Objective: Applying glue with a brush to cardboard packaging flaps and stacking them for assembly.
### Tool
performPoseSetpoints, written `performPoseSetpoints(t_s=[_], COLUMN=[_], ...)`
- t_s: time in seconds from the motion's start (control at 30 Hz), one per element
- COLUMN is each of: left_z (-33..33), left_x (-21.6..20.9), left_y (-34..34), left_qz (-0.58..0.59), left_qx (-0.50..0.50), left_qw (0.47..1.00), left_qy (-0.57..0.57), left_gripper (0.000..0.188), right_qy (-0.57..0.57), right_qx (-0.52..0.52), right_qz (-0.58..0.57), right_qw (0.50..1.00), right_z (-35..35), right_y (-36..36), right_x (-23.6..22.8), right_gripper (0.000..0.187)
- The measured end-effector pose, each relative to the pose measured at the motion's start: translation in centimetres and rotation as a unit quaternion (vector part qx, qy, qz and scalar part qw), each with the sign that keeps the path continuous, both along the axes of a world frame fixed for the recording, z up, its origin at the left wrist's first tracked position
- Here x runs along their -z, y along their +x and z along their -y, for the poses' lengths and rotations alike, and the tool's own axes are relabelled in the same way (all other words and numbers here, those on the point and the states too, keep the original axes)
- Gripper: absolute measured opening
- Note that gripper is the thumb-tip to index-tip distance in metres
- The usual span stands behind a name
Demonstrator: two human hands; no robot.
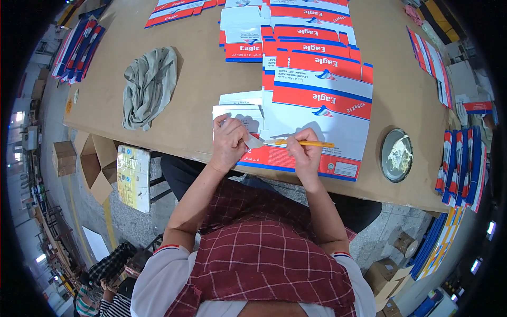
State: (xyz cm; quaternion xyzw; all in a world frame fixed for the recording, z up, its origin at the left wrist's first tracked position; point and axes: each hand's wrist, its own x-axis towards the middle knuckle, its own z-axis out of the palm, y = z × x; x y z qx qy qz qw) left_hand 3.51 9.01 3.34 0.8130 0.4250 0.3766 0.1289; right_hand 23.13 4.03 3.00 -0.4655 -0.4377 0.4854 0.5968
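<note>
Flat printed cartons [317, 124] in red, white and blue lie overlapped in front of me on the table. My left hand [231, 141] is closed, pinching a small white paper flap [254, 142] at the near left edge of the front carton; whether the flap is part of the carton, I cannot tell. Held between the fingers of my right hand [305, 158] is a slim yellow-handled tool [317, 143], with its thin tip pointing left at the flap. The tip is too small to tell blade from brush. Another white-faced carton [248, 117] lies partly behind my left hand.
A crumpled grey cloth [150, 87] lies on the brown table [200, 68] to the left. At the right stands a round shallow dish [397, 156] with a shiny surface. Stacked cartons [459, 166] are beyond the right edge, more [79, 50] at the far left. An open cardboard box [97, 164] stands on the floor.
</note>
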Motion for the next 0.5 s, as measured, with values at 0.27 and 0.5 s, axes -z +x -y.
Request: performPoseSetpoints(t_s=[0.27,0.5], left_z=[0.1,0.1], left_x=[0.5,0.3], left_y=[0.0,0.2], left_qz=[-0.014,-0.018], left_qx=[-0.001,-0.01], left_qw=[0.999,0.999], left_qy=[0.035,0.046], left_gripper=[0.02,0.02], right_qy=[0.055,0.054], right_qx=[-0.035,-0.008], right_qz=[0.166,0.149], right_qw=[0.984,0.987], right_z=[0.5,0.8], right_y=[-0.7,-0.8], right_x=[-1.5,-0.9], right_gripper=[0.013,0.015])
